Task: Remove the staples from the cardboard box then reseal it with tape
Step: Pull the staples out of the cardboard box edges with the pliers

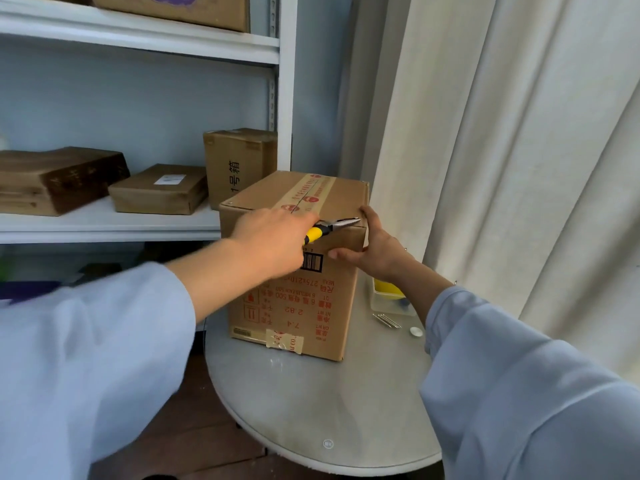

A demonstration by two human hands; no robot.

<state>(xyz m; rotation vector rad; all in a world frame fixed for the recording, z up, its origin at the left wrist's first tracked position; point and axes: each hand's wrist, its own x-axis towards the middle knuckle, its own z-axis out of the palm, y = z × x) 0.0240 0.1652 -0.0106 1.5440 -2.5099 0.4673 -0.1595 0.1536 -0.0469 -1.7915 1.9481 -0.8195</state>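
Observation:
A brown cardboard box with red print stands on a round white table; printed tape runs along its top seam. My left hand grips yellow-handled needle-nose pliers, whose jaws point right along the box's top front edge toward the near right corner. My right hand holds that corner, thumb on the front face and fingers round the side.
Loose staples or nails and a small white disc lie on the table right of the box, near a clear container with something yellow. A white shelf with several brown boxes stands behind left. A curtain hangs right.

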